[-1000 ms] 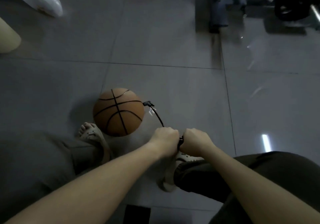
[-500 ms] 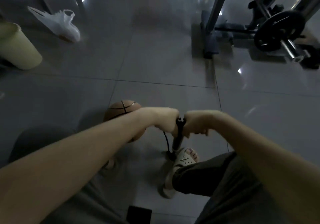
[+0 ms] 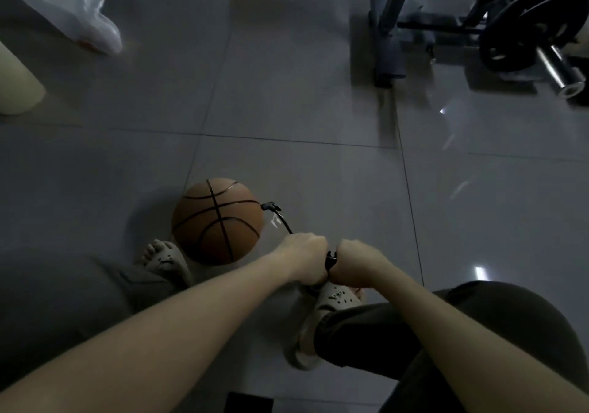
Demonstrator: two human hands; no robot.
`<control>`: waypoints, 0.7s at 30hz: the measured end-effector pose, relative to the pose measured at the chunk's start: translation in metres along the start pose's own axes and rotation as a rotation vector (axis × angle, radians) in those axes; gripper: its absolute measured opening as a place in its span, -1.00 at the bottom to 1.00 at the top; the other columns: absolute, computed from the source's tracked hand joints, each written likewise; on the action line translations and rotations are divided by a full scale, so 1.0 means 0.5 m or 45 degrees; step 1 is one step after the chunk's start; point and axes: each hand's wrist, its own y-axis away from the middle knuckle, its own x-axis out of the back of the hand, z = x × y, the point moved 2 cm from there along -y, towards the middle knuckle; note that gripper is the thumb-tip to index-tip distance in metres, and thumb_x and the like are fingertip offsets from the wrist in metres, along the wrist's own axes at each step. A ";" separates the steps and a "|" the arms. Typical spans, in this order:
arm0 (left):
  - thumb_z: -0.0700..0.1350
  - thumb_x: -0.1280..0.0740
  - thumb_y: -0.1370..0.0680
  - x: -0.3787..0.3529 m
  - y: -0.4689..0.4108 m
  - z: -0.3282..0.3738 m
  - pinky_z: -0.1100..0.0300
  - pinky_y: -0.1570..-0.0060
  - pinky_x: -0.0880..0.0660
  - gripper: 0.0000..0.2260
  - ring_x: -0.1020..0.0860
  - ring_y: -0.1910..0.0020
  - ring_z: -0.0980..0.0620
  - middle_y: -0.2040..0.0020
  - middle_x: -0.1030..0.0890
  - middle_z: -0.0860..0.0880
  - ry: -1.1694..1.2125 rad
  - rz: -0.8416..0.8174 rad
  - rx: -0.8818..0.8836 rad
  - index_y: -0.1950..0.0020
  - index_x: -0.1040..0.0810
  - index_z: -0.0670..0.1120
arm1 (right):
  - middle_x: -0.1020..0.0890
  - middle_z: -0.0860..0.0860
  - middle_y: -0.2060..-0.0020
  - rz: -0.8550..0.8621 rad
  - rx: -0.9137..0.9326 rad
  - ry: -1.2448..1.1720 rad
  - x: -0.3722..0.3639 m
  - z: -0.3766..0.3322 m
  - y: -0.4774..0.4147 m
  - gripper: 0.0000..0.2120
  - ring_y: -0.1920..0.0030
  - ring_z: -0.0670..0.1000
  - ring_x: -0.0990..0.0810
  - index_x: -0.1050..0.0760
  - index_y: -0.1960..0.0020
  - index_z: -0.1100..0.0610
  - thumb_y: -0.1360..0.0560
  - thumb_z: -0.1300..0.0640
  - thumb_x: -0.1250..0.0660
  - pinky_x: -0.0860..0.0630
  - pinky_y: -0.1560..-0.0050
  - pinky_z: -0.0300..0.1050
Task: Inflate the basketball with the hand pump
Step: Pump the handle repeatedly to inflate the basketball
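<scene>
An orange basketball (image 3: 218, 221) with black seams rests on the grey tile floor beside my left foot. A thin black hose (image 3: 282, 219) runs from a connector on the ball's right side down toward my hands. My left hand (image 3: 304, 258) and my right hand (image 3: 355, 262) each grip one side of the black pump handle (image 3: 330, 259), fists close together and low, just above my right foot. The pump's barrel is hidden under my hands.
My feet in pale sandals (image 3: 328, 304) stand either side of the pump. A white plastic bag (image 3: 79, 20) and a cream bin (image 3: 16, 84) lie at the far left. A weight rack with a barbell plate (image 3: 522, 30) stands at the far right.
Half a second ago both hands held the handle raised high with the barrel showing; now they have pushed it down to the bottom, as a second ago. The camera has tilted down again.
</scene>
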 end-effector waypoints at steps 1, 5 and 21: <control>-0.07 -0.35 -0.51 -0.016 -0.006 -0.004 0.12 0.40 -0.28 -0.82 -0.44 0.36 0.01 0.27 -0.48 -0.02 0.001 -0.009 0.004 0.22 -0.39 -0.05 | -0.50 0.01 0.35 -0.002 0.005 -0.001 -0.015 0.005 -0.011 -0.81 0.37 0.04 -0.48 -0.41 0.23 0.11 -0.43 0.02 -0.33 -0.43 0.36 -0.10; -0.06 -0.34 -0.51 -0.071 -0.016 -0.016 0.12 0.32 -0.33 -0.77 -0.49 0.30 -0.08 0.32 -0.43 0.01 -0.003 -0.013 0.033 0.27 -0.34 -0.03 | -0.52 0.01 0.28 -0.012 0.026 0.052 -0.049 0.012 -0.034 -0.82 0.29 0.06 -0.52 -0.41 0.16 0.10 -0.47 -0.01 -0.30 -0.52 0.25 -0.05; -0.04 -0.47 -0.47 0.177 0.111 0.045 0.16 0.43 -0.40 -0.83 -0.51 0.39 -0.01 0.36 -0.56 -0.01 0.117 -0.076 0.060 0.23 -0.58 -0.09 | -0.57 0.07 0.24 -0.157 0.078 0.053 0.173 -0.064 0.159 -0.86 0.30 0.03 -0.53 -0.58 0.03 0.15 -0.49 0.09 -0.41 -0.62 0.22 -0.07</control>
